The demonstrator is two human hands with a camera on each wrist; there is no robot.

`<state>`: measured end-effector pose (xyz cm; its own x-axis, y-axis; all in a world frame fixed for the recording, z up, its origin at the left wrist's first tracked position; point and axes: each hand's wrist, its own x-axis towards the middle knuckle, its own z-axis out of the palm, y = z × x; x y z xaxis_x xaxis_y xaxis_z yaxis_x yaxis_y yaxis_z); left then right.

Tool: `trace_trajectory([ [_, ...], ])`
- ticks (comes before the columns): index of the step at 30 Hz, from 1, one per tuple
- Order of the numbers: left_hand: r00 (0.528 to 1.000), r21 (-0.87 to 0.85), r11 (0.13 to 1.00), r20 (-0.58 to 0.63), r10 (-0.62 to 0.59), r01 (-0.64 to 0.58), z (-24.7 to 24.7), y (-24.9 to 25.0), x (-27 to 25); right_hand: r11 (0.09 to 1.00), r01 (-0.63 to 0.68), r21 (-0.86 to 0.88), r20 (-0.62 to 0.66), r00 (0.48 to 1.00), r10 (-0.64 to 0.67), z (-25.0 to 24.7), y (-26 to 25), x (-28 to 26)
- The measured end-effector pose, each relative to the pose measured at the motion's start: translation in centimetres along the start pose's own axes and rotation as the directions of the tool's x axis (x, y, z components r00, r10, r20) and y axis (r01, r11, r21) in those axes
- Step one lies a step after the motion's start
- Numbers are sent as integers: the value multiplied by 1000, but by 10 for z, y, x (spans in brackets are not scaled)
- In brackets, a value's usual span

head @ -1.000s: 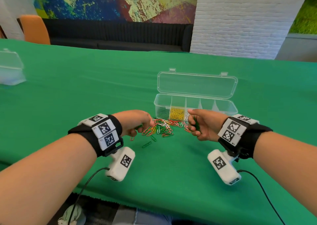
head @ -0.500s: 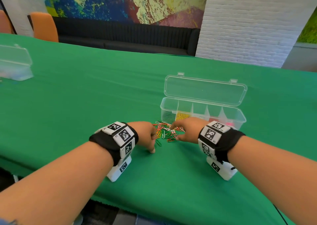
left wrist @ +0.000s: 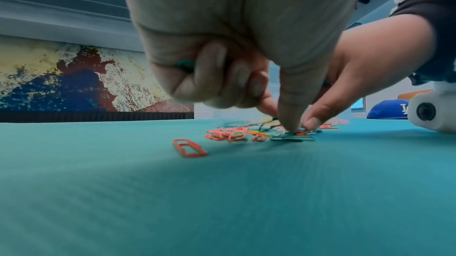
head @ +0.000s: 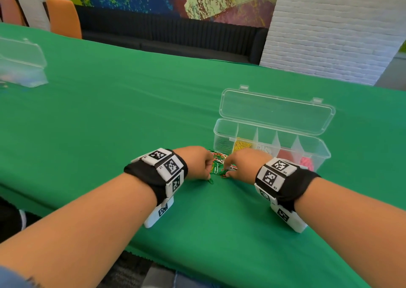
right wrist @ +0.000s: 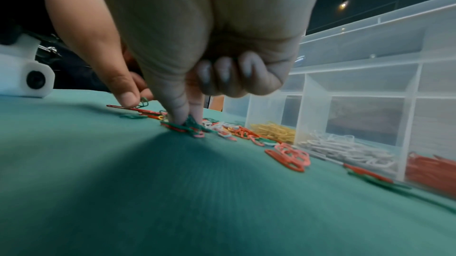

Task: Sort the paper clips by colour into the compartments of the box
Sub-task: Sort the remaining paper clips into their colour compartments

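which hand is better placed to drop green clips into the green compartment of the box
Probably the left hand: the green compartment is at the box's left end, nearer it, and green clips already sit in its curled fingers. The right hand is pinching in the pile.

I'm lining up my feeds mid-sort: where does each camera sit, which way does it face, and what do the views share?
Head: worn on the head, looking forward and down at the clear plastic compartment box on the green tablecloth; both forearms, left hand and right hand show.
Left wrist: low over the cloth, facing along the left hand's fingers; the right hand reaches in opposite.
Right wrist: low, facing along the right hand's fingers towards the box.
Shared: all see the loose pile of mixed coloured paper clips.
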<state>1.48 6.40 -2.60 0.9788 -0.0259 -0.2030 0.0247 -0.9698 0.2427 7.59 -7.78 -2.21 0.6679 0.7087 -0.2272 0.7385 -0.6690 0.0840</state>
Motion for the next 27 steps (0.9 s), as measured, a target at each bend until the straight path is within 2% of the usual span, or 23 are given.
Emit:
trace_trajectory([
  [8,999,-33,999,22,28,-27,2,0,4,996,-14,91,55,998,9,-2,4,0],
  [11,999,-40,999,40,37,-35,3,0,5,990,-38,139,4,999,38,-2,6,-1],
  [16,998,-32,998,48,49,-47,3,-1,4,942,-82,324,-97,988,120,-4,18,-6],
  [18,997,-34,999,63,38,-36,4,-1,4,903,-123,411,-88,981,174,-6,23,-11],
  [20,997,-37,999,77,26,-23,5,-2,4,801,-196,565,-5,970,241,-7,30,-13],
  [21,996,-35,999,84,27,-24,5,-2,5,719,-226,657,46,964,261,-8,33,-12],
  [24,993,-26,999,112,40,-37,4,-1,5,362,-234,902,144,955,258,-6,40,-13],
  [25,992,-23,999,122,38,-36,5,0,4,249,-222,943,160,956,248,-5,41,-14],
  [27,990,-10,999,135,32,-31,4,1,4,80,-205,975,182,957,226,-2,43,-16],
])
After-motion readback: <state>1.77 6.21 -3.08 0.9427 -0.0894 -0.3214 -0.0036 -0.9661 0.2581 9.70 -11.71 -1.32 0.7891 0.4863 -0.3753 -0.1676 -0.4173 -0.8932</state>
